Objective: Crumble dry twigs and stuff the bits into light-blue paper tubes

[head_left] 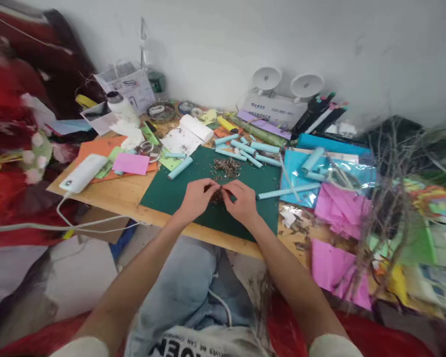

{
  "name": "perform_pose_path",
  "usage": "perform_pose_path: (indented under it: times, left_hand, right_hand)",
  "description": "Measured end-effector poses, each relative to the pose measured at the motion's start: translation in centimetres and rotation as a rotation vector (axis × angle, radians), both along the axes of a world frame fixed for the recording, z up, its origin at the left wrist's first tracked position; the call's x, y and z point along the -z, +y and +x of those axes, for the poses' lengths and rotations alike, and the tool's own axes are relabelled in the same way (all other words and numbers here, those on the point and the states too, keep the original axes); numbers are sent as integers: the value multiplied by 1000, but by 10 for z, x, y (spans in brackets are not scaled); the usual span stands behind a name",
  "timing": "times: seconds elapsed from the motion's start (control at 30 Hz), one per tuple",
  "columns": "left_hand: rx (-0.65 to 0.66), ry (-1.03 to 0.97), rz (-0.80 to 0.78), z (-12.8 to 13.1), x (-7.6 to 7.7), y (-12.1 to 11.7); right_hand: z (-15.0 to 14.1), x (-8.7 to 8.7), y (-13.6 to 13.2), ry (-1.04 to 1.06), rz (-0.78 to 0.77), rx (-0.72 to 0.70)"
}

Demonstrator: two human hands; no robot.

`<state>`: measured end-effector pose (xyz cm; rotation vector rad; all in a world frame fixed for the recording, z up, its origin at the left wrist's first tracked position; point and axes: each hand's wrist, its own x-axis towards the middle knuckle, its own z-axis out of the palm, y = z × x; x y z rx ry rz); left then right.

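Over the green cutting mat [163, 196], near the counter's [148, 210] front edge, the left hand [196, 197] and right hand [241, 201] meet at the fingertips, thumbs and forefingers drawn nearly together; whether either grips a fragment cannot be told. Brown, dry-looking plant bits [216, 197] lie beneath them, with a looser heap [226, 167] just beyond, toward the mat's back edge. Light, low fingertip work would likely suit such crumbly stuff, keeping scraps on the mat. Toward the counter's back left corner stands a white bottle [123, 110], dark-capped, contents hidden; at right, a clear packet [288, 163] holds blue sheets.
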<state>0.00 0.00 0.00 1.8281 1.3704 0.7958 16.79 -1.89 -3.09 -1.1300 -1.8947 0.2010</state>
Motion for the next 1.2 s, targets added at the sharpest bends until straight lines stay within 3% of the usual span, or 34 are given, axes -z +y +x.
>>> perform_pose_path:
  times: [0.13,0.3,0.63,0.83,1.0,1.2]
  left_hand:
    - [49,103,130,1,-1,-4]
    - [83,123,248,4,3,-5]
    - [93,86,274,3,10,-2]
    - [110,95,277,3,7,-1]
    - [205,76,299,-3,2,2]
    - [155,-55,57,-10,-3,10]
  right_hand:
    - [-4,-3,-3,111,-98,-1]
    - [-6,-8,-4,380,-339,11]
    - [-7,-6,0,657,-600,-14]
    - [-7,-7,0,649,-580,-11]
    - [-2,-9,1,616,-589,-85]
    - [-1,-14,-1,422,-378,-45]
